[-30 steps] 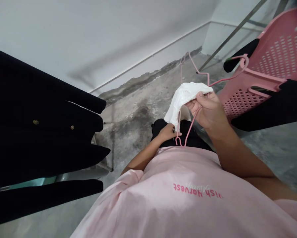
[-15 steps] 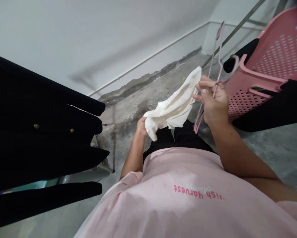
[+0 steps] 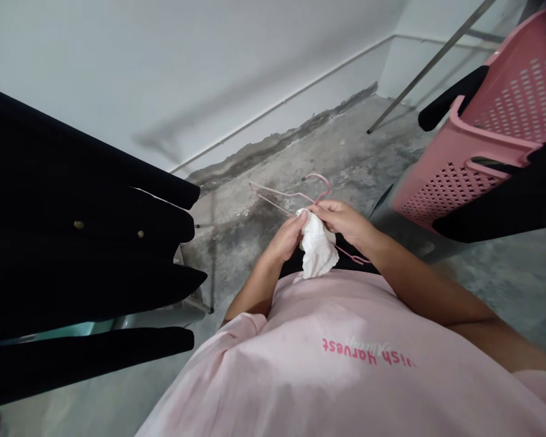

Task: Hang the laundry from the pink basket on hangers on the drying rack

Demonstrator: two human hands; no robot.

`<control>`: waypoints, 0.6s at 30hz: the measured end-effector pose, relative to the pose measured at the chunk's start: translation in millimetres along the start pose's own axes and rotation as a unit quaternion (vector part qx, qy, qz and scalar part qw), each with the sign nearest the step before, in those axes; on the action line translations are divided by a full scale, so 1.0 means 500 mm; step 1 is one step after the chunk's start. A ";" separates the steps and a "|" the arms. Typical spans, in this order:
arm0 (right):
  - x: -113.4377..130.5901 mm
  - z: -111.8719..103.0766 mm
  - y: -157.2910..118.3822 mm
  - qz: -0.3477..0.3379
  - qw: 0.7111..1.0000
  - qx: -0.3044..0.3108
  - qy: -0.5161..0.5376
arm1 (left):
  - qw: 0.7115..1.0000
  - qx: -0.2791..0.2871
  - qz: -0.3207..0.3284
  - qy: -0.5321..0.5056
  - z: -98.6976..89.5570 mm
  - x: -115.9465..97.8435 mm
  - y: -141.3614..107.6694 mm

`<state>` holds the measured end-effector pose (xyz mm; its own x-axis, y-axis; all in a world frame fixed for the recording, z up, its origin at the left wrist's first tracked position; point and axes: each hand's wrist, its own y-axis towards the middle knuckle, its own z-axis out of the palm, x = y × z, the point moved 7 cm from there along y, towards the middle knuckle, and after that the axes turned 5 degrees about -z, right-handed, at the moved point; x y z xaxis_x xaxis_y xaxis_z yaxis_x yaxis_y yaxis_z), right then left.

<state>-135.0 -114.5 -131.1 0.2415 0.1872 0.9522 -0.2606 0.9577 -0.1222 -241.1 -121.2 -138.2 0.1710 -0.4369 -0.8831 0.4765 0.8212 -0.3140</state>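
**White cloth and pink hanger held between both hands**

From my end, I have the left hand (image 3: pixel 289 238) with its fingers closed on the upper edge of the white cloth (image 3: pixel 319 247). My right hand (image 3: pixel 343 221) pinches the pink hanger (image 3: pixel 329 184) just below its hook, beside the cloth. The cloth droops, bunched, by the pink shirt (image 3: pixel 327 388). Dark garments (image 3: pixel 72 182) hang at left; a pink basket (image 3: pixel 430 188) sits at right.

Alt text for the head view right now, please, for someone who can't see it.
The left hand pinches a crumpled white cloth while the right hand grips a pink clothes hanger, close to the wearer's pink shirt. Dark garments fill the left side; a pink perforated basket is at right.
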 end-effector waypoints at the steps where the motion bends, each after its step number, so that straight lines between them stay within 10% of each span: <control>1: 0.003 -0.002 -0.001 0.006 1.000 -0.001 -0.001 | 1.000 -0.008 0.007 0.001 -0.003 0.002 0.002; 11: 0.047 0.007 -0.008 -0.041 0.999 -0.001 0.000 | 0.997 -0.015 0.041 0.066 -0.024 0.030 0.004; 18: 0.052 -0.019 -0.010 -0.103 0.994 -0.036 -0.014 | 0.994 -0.081 0.006 -0.078 -0.015 0.019 0.017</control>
<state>-118.5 -112.5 -108.5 0.2571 -0.0200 0.9662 -0.1395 0.9885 0.0576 -241.9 -115.7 -151.8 0.3130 -0.4675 -0.8267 0.3304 0.8697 -0.3668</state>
